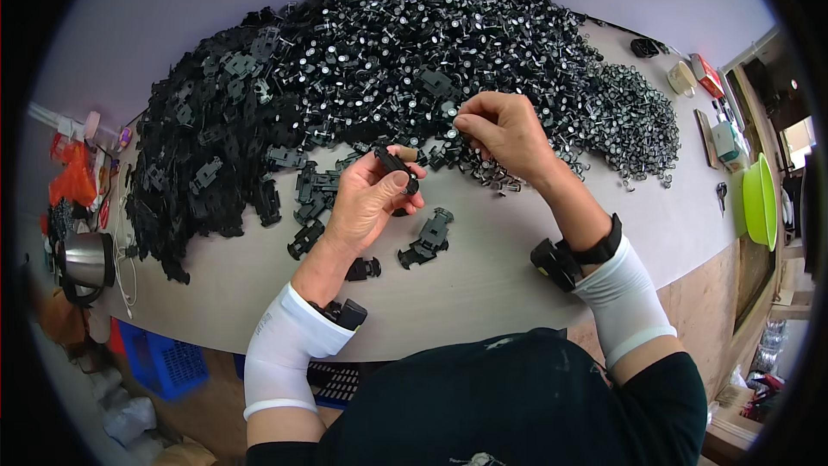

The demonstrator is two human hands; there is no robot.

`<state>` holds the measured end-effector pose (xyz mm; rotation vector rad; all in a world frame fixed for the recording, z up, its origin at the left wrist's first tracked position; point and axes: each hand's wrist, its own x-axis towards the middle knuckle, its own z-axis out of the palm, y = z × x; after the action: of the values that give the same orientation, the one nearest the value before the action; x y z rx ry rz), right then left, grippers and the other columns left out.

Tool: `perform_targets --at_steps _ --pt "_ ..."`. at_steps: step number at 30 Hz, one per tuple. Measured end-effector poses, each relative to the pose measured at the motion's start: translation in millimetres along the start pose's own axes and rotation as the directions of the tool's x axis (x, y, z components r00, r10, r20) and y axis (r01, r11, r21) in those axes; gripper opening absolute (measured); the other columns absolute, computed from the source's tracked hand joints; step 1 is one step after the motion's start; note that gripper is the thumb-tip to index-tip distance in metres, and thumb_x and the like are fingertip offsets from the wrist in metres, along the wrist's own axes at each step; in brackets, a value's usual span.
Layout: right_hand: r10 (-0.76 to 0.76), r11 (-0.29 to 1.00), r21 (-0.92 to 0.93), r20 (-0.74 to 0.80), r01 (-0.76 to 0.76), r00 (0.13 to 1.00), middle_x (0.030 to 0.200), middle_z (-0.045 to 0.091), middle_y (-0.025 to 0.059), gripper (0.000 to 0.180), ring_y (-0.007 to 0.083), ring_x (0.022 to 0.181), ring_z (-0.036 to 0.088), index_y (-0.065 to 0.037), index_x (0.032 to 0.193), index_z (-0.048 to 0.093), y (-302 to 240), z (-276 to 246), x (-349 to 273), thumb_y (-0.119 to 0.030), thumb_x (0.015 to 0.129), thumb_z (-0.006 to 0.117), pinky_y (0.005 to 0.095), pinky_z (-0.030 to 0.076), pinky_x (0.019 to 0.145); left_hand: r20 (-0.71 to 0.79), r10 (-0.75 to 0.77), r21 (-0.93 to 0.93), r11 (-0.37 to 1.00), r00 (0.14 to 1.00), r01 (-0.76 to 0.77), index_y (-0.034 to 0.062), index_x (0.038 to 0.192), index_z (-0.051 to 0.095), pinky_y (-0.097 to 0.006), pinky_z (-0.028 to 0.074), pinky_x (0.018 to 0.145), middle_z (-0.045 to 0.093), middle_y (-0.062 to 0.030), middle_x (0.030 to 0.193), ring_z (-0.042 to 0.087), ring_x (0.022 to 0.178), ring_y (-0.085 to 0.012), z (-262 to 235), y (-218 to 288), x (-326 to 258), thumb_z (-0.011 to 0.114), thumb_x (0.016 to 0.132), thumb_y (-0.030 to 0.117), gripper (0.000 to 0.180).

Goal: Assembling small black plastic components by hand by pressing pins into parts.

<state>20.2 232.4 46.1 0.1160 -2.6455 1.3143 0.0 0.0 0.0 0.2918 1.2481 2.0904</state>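
My left hand (369, 200) is closed round a black toy car chassis (398, 171), held a little above the table with the thumb on it. My right hand (507, 131) has thumb and forefinger pinched together at the front of a big heap of small wheel-and-axle pieces (431, 30). A pale round piece shows by its fingertips; whether the pinch holds it I cannot tell. Right of my left hand, a dark grey chassis (427, 237) lies on the table. Several more chassis (317, 185) lie loosely to the left of that hand.
A tall pile of black chassis (185, 181) spreads at the left. Smaller wheel pieces (634, 116) are heaped at the right. A metal kettle (86, 261) and white cable (127, 272) are far left; a green basin (759, 201), keys (721, 196) and a cup (681, 79) are far right.
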Motion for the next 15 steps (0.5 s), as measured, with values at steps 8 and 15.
perform_targets --at_steps 8,15 --pt "0.261 0.794 0.465 0.322 -0.392 0.91 0.062 0.057 0.0049 0.024 0.0077 0.05 0.053 0.006 0.083 0.061 -26 18 -8 -0.017 0.089 0.061 0.0215 0.045 0.04 0.16 0.091 0.056 0.993 0.983 -0.102 -0.002 0.105 0.057 -0.029 0.054 0.061 0.057 -0.0135 0.107 0.065 0.079 -0.0235 9 5 -3 0.077 0.075 0.024 0.045" --pt "0.146 0.836 0.47 0.306 -0.283 0.941 0.073 0.061 0.0044 0.018 0.0068 0.056 0.056 0.005 0.092 0.062 -22 25 -20 -0.01 0.093 0.052 0.0206 0.049 0.047 0.163 -0.003 -0.045 0.999 0.987 0.011 -0.0028 0.105 0.056 -0.03 0.054 0.063 0.059 -0.0127 0.1 0.065 0.08 -0.0246 1 4 -1 0.072 0.08 0.028 0.043"
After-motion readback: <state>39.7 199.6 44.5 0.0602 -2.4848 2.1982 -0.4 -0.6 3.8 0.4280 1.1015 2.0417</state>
